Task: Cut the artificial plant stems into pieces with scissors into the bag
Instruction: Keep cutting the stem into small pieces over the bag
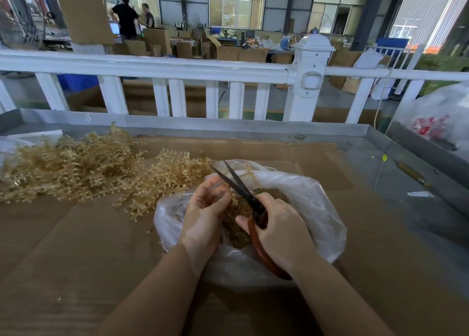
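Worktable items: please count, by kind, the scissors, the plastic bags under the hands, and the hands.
Black-bladed scissors with red-brown handles: 1
Clear plastic bag holding cut golden pieces: 1
Bare hands: 2, left hand and right hand
Total: 4

No text, label, brand or number can be read anywhere.

A single head-worn camera looked forward and down, close over the table (355, 234), its wide angle also taking in the white railing (177, 69) beyond.
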Tool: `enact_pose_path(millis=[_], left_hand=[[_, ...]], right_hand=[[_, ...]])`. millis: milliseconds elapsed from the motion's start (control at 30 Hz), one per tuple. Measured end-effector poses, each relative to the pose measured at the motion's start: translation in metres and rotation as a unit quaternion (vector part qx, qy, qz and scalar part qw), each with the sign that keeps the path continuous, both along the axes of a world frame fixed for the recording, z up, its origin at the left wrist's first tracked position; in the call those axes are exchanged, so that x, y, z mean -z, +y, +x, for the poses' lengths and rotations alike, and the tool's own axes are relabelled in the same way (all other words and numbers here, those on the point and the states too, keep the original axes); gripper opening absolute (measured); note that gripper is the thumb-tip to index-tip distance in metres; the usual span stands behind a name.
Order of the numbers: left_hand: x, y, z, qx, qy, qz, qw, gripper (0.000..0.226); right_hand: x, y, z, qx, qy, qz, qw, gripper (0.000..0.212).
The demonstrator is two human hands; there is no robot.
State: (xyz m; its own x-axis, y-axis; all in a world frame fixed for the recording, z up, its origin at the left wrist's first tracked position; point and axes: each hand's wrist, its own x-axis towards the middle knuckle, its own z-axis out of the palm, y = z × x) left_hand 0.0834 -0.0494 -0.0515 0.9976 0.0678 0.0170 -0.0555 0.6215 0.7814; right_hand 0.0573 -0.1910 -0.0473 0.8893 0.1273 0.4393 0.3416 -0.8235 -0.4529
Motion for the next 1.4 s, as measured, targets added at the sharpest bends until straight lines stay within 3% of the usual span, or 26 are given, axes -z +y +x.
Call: enact_pose_path(millis=[167, 367, 733, 1133, 1267, 1400], left_hand=[[0.002, -0.001, 0.003, -0.025, 0.01, -0.01, 1.0, 0.025], [0.004, -0.001, 0.006, -0.046, 0.028, -0.029, 0.998, 0.034], [0.0, -0.003, 0.001, 0.006, -0.009, 0.069, 0.998, 0.03], [0.004, -0.002, 0.004, 0.008, 0.021, 0.103, 0.994, 0.024], [0.007, -0.001, 0.004, 0.01, 0.009, 0.098, 0.995, 0.025], [0.006, 0.002, 0.006, 0.025, 0.006, 0.023, 0.999, 0.029]], right_hand=[[0.007, -0.005, 0.0, 0.003, -0.018, -0.039, 0.999, 0.037], [0.012, -0.008, 0.001, 0.005, -0.004, -0.064, 0.998, 0.043], [0.007, -0.013, 0.004, -0.022, 0.007, -0.073, 0.997, 0.046], [0.012, -0.015, 0.007, -0.027, -0.011, -0.103, 0.994, 0.051], [0.013, -0.014, 0.005, -0.017, -0.028, -0.103, 0.994, 0.046], [0.013, -0.013, 0.003, -0.005, -0.051, -0.097, 0.994, 0.043]])
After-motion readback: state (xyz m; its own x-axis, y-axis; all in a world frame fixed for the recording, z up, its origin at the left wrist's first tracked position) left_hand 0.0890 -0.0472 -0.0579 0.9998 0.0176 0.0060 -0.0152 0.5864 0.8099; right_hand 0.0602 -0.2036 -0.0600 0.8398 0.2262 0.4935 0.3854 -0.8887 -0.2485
